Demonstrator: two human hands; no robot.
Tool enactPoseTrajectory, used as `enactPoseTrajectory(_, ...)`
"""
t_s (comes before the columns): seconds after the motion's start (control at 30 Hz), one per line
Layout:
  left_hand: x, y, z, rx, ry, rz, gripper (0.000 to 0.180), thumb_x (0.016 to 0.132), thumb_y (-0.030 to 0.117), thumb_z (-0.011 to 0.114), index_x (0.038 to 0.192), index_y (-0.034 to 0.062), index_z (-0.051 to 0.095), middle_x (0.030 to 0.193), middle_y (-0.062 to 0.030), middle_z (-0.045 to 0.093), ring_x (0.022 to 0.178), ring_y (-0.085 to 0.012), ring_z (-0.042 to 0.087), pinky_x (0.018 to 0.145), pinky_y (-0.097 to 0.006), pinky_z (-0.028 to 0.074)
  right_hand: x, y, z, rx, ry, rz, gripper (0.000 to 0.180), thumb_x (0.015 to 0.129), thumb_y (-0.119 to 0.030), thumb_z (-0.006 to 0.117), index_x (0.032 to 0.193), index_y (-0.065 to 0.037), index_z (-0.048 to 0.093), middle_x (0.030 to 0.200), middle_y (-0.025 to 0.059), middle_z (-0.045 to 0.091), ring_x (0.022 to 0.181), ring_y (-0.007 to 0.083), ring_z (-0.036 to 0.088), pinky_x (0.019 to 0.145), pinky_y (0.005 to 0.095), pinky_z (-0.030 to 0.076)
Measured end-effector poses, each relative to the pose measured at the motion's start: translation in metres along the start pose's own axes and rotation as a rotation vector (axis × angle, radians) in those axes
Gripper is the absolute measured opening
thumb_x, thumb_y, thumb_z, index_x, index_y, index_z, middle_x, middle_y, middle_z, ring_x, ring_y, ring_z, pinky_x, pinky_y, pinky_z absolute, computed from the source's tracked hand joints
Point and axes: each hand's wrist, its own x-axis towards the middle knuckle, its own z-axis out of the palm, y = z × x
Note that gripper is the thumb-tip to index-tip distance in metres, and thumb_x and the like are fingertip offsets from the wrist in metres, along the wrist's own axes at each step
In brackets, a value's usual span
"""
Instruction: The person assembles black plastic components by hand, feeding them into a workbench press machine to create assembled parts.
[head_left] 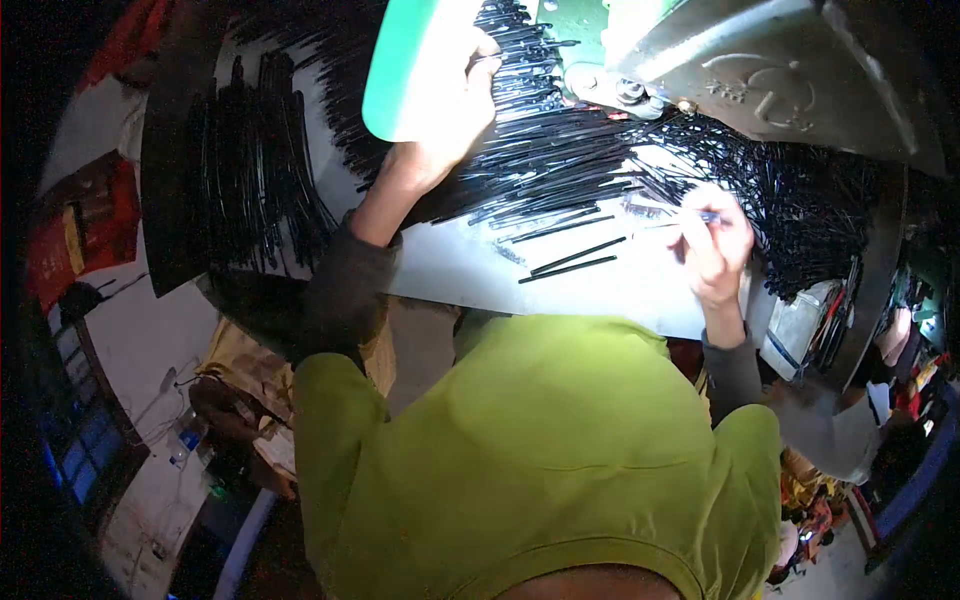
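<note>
1. A bright green sheet (pixel 405 70), smooth and curved, stands at the far middle of the scene, just left of the left hand; no print shows on it.
2. A grey metal machine cover (pixel 790 70) with raised moulded shapes fills the far right, with a green machine part (pixel 575 25) and a bolt beside it.
3. A black tray (pixel 170 180) lies at the far left, and a loose bunch of black sticks (pixel 255 170) rests beside it.
4. On the right, past the desk edge, a pale box (pixel 800 325) holds red and dark tools.
5. The left hand (pixel 450 100) reaches far forward from a dark grey sleeve, fingers curled together on the near end of some thin black sticks from the big pile (pixel 560 160).
6. The right hand (pixel 712 245) is raised nearer and to the right, fingers pinched together on a single thin stick (pixel 690 215) that points left; its exact grip is partly hidden.
7. The two hands are well apart, with the pile spread between and beyond them across the pale desk (pixel 590 285).
8. Two separate black sticks (pixel 575 260) lie on the bare desk, near and left of the right hand, clear of both hands.
</note>
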Motion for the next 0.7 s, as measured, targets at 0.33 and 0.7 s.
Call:
enactPoseTrajectory(0.33,0.011,0.004,-0.004,0.053,0.078,0.375,0.026,0.073,-0.004,0.063,0.097,0.0051,0.063,0.081,-0.0096,0.061,0.068,-0.024,0.055,0.063,-0.032,0.046,-0.032,-0.013,-0.022,-1.078,-0.432,-0.522,0.023,0.065,0.005,0.068,0.086,-0.002,0.064,0.079,0.0107,0.061,0.068,0.0258,0.059,0.059,0.0327,0.047)
enactPoseTrajectory(0.7,-0.034,0.056,0.026,-0.202,-0.146,0.127,0.035,0.076,-0.004,0.06,0.11,0.003,0.059,0.067,-0.0106,0.049,0.054,-0.0237,0.049,0.051,-0.031,0.041,0.017,0.001,0.048,-0.286,-0.003,-0.014,0.007,0.086,-0.003,0.057,0.091,0.0,0.053,0.067,0.0003,0.056,0.052,0.0038,0.051,0.045,0.0203,0.042)
